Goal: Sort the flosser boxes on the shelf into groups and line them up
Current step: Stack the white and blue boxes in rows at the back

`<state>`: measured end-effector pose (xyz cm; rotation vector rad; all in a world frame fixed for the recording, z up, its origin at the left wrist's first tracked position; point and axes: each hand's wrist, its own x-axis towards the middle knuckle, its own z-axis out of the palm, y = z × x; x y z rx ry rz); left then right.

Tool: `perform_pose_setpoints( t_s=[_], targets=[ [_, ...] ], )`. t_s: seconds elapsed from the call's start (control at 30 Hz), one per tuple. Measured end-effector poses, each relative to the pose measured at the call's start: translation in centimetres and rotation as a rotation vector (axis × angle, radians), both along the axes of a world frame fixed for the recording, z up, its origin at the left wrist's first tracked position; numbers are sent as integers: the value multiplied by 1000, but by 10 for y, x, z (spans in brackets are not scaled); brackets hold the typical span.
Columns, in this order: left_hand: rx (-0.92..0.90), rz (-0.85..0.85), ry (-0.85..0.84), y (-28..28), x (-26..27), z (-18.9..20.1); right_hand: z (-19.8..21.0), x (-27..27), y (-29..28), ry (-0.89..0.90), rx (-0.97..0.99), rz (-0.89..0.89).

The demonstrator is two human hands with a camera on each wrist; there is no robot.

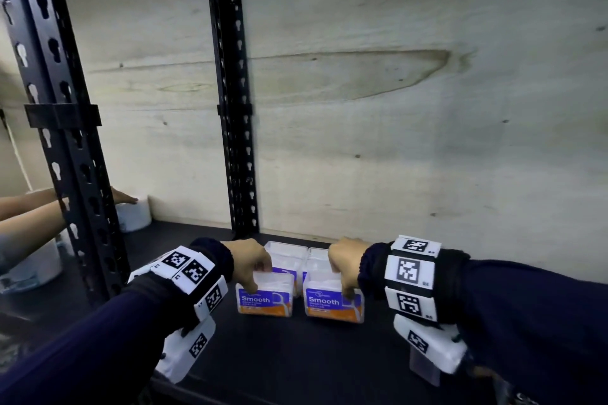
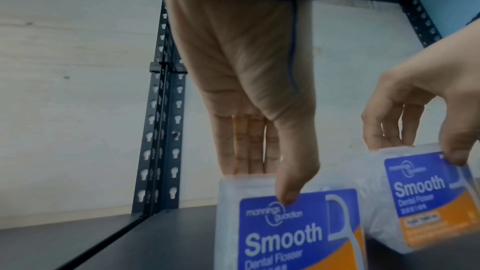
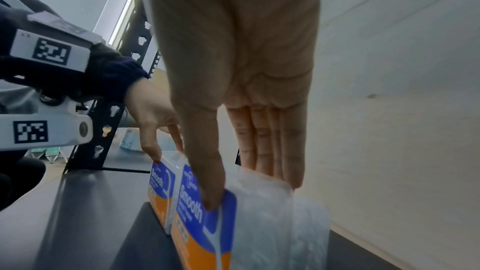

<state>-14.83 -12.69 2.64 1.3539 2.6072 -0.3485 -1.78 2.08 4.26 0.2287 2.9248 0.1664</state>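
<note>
Two clear flosser boxes with blue and orange "Smooth" labels stand side by side on the dark shelf board point(image 1: 296, 358), a small gap between them. My left hand point(image 1: 260, 278) pinches the left front box point(image 1: 265, 301) from above, thumb on the label and fingers behind it. My right hand point(image 1: 342, 281) pinches the right front box point(image 1: 334, 306) the same way. Two more clear boxes point(image 1: 286, 251) stand directly behind them, partly hidden by my hands. The left wrist view shows the thumb point(image 2: 285, 198) on the left box point(image 2: 293, 239). The right wrist view shows the thumb point(image 3: 213, 202) on the right box point(image 3: 197, 233).
A black perforated upright point(image 1: 235, 108) stands at the back, just left of the boxes, and another upright point(image 1: 56, 108) at the front left. A pale wooden panel point(image 1: 411, 108) closes the back. Another person's arm point(image 1: 33, 207) reaches to a white roll point(image 1: 133, 215) at the far left.
</note>
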Motion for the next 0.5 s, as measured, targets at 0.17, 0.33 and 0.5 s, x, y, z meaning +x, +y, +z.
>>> perform_pose_setpoints(
  t_s=[0.17, 0.33, 0.5],
  targets=[
    [20, -34, 22, 2, -2, -2, 8, -4, -18, 35, -39, -32],
    [25, -58, 11, -1, -6, -2, 0, -12, -25, 42, -24, -80],
    [55, -63, 29, -4, -8, -10, -5, -9, -23, 17, -84, -128]
  ],
)
